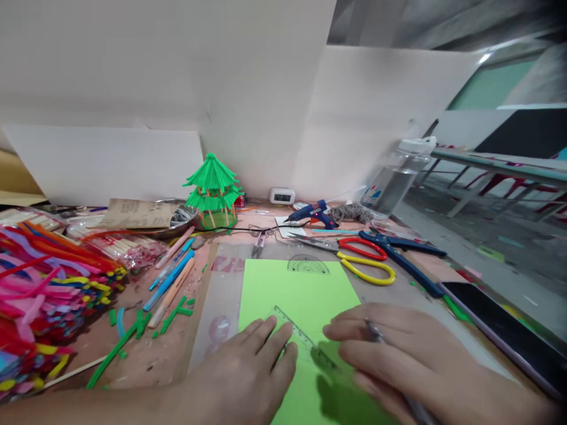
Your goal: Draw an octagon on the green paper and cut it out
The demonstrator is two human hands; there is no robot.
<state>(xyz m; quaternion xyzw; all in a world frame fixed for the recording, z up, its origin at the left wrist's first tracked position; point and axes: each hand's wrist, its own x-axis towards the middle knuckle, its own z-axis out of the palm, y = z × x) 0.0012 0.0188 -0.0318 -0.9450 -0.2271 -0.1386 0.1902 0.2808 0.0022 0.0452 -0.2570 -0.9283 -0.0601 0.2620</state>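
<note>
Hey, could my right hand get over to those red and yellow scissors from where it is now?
Probably yes. The right hand holds a pen by the clear ruler on the green paper; the scissors lie just beyond, with bare mat between. The pen would likely need setting down first.

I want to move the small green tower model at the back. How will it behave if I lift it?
The green tower model probably weighs little: thin strips on slim stick legs. It looks fragile, so squeezing may bend the roofs. Tall and narrow, it may tip if pushed.

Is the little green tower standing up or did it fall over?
Standing up. The green tower sits upright on its base at the back of the table, its pointed roof on top and its stick legs straight.
</note>
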